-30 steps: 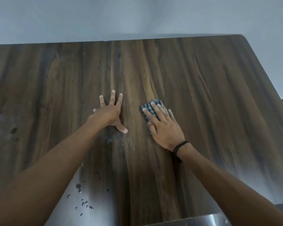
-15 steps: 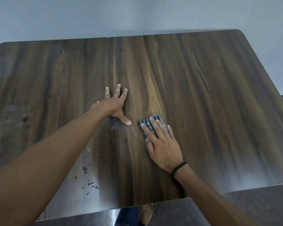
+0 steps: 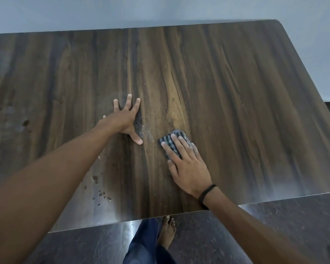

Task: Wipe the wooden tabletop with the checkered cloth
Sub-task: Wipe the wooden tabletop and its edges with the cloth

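The right grip (image 3: 189,164) lies flat, fingers straight, pressing the checkered cloth (image 3: 177,133) beneath its fingertips onto the wooden tabletop (image 3: 236,111). Near its thumb side, the left grip (image 3: 125,121) rests splayed on the wood.

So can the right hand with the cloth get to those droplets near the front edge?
Probably yes. Bare tabletop lies between the right hand, flat on the cloth, and the droplets; only the left forearm, close beside them, might crowd it.
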Motion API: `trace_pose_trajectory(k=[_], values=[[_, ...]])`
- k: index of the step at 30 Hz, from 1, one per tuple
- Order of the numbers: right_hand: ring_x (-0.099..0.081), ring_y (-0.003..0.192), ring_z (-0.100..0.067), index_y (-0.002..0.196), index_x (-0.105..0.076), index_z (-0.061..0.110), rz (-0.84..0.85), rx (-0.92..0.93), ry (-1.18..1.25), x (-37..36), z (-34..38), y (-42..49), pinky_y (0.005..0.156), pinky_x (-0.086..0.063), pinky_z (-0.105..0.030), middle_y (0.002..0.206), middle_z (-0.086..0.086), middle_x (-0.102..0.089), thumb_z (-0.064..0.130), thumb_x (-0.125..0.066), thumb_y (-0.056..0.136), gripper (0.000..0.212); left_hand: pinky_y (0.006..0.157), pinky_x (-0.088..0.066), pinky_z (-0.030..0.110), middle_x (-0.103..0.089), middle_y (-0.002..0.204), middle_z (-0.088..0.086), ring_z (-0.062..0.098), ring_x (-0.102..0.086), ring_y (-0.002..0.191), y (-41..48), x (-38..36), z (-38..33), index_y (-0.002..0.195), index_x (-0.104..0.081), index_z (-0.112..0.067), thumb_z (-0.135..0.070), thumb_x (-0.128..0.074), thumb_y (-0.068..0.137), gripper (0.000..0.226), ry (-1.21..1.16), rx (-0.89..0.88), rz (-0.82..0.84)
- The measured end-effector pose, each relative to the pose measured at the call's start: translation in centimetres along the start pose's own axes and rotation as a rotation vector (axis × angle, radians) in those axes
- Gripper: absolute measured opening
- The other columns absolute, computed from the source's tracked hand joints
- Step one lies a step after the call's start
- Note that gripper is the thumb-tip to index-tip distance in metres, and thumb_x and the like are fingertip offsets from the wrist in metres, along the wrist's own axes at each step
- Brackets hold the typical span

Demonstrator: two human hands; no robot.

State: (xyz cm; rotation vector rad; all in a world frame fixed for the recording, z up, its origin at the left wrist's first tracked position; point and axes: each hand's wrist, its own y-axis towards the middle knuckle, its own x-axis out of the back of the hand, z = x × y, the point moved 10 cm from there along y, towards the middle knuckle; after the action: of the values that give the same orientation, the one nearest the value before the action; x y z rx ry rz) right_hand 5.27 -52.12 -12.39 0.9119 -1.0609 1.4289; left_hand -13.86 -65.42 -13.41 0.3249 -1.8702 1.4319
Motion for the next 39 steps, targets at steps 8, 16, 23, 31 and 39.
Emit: trace_pose_trajectory(k=[8,16,23,31,39], values=[[-0.004,0.157,-0.02,0.161,-0.013,0.039,-0.004,0.042,-0.023,-0.5,0.1,-1.5,0.126,-0.008,-0.049,0.17,0.002,-0.007,0.041,-0.024,0.106,0.056,0.107,-0.02,0.074,0.044,0.151,-0.008,0.048,0.029,0.14,0.1,0.0,0.0,0.146,0.032,-0.036,-0.064,-0.087,0.036,0.165,0.0,-0.02,-0.004],[-0.002,0.156,-0.016,0.16,-0.017,0.038,-0.041,-0.018,-0.04,-0.8,-0.4,-5.0,0.126,-0.007,-0.048,0.17,0.002,-0.009,0.04,-0.028,0.105,0.056,0.111,-0.017,0.071,0.043,0.152,-0.005,0.049,0.027,0.14,-0.2,0.1,-0.2,0.148,0.031,-0.033,-0.065,-0.086,0.038,0.163,0.01,-0.017,-0.014],[-0.01,0.156,-0.018,0.159,-0.026,0.036,-0.143,-0.15,-0.008,-2.2,2.6,-8.5,0.125,-0.01,-0.048,0.169,0.002,-0.014,0.037,-0.034,0.102,0.057,0.107,-0.017,0.076,0.048,0.148,-0.008,0.045,0.027,0.142,-3.0,-1.1,0.2,0.145,0.034,-0.032,-0.077,-0.077,0.029,0.167,0.02,-0.005,-0.06],[-0.008,0.156,-0.017,0.16,-0.022,0.038,-0.072,-0.038,-0.087,-2.1,0.7,-10.3,0.125,-0.013,-0.05,0.17,0.003,-0.012,0.04,-0.028,0.104,0.056,0.109,-0.021,0.072,0.044,0.151,-0.006,0.047,0.026,0.142,-5.1,-5.4,0.7,0.147,0.033,-0.029,-0.063,-0.087,0.047,0.16,0.045,0.023,-0.009],[-0.007,0.156,-0.018,0.16,-0.019,0.038,-0.088,-0.056,-0.089,-2.6,2.5,-11.2,0.126,-0.008,-0.05,0.17,0.002,-0.01,0.038,-0.028,0.104,0.057,0.109,-0.021,0.072,0.042,0.153,-0.006,0.046,0.027,0.142,-5.3,-5.3,0.8,0.148,0.03,-0.03,-0.061,-0.089,0.047,0.159,0.008,-0.003,-0.03]])
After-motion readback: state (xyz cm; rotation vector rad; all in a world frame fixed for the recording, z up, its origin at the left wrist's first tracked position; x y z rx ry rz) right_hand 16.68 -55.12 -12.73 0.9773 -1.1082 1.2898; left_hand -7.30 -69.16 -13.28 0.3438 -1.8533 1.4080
